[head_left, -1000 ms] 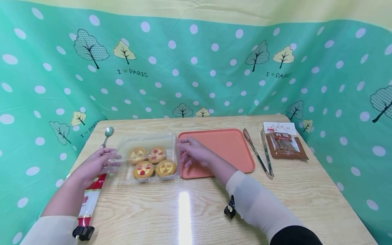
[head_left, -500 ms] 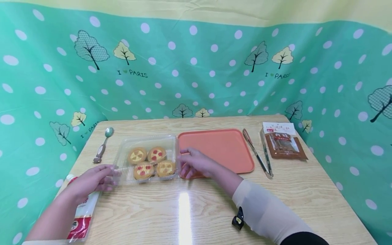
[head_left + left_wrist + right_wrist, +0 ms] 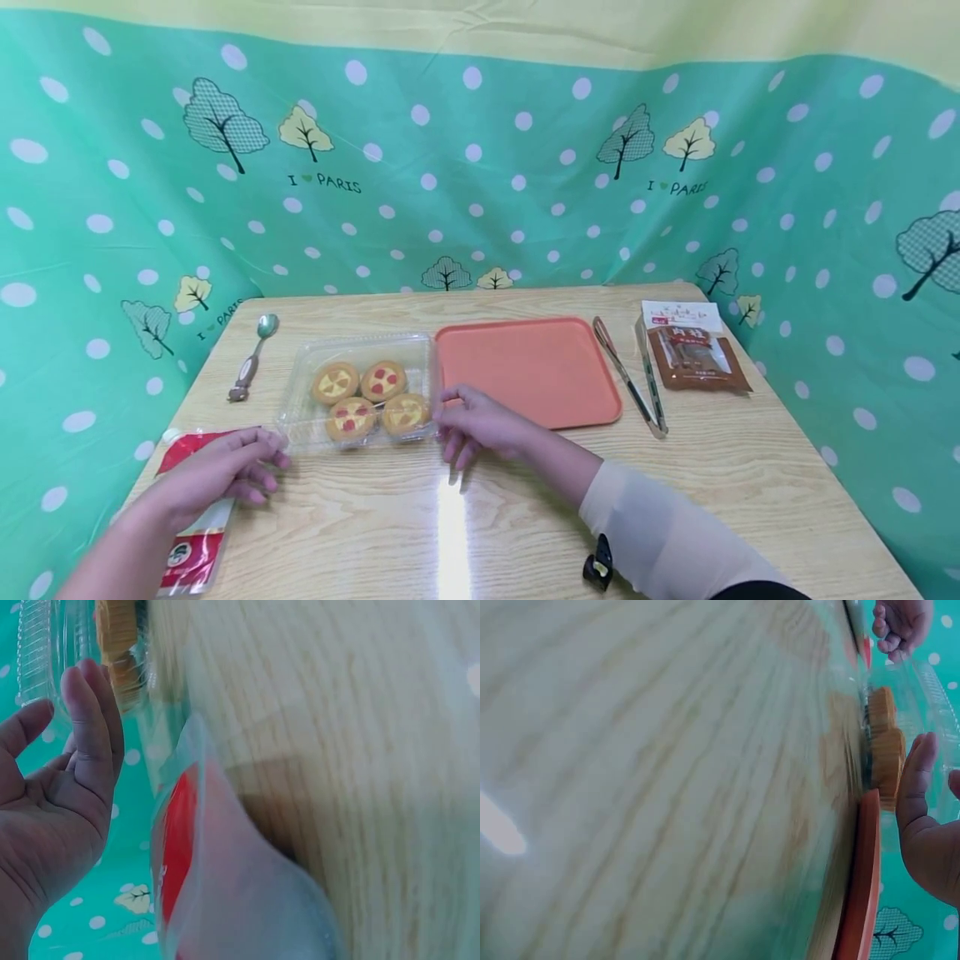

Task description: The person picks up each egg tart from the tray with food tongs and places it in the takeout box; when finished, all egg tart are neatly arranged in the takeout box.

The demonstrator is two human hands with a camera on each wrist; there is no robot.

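A clear plastic box (image 3: 303,367) holding several round tarts (image 3: 384,380) with yellow tops, some dotted red, lies on the table. Its lid seems to lie down over it, though the clear plastic makes this hard to tell. My left hand (image 3: 225,471) hovers at the box's front left corner, fingers loosely extended, above a red and white bag (image 3: 197,554). Close to the front right corner is my right hand (image 3: 483,425), fingers relaxed and slightly bent, over the near left corner of a pink tray (image 3: 532,367). Whether either hand's fingertips touch the plastic I cannot tell.
At the left lies a spoon (image 3: 255,358) with a brown handle. Metal tongs (image 3: 649,379) rest to the right of the tray, beside a brown and white packet (image 3: 693,354). A green dotted curtain (image 3: 480,200) encloses the table's back and sides.
The lid's front left edge, raised a second ago, has come down. Both hands have drawn toward the near side; the left one has come away from the plastic and shifted over the bag.
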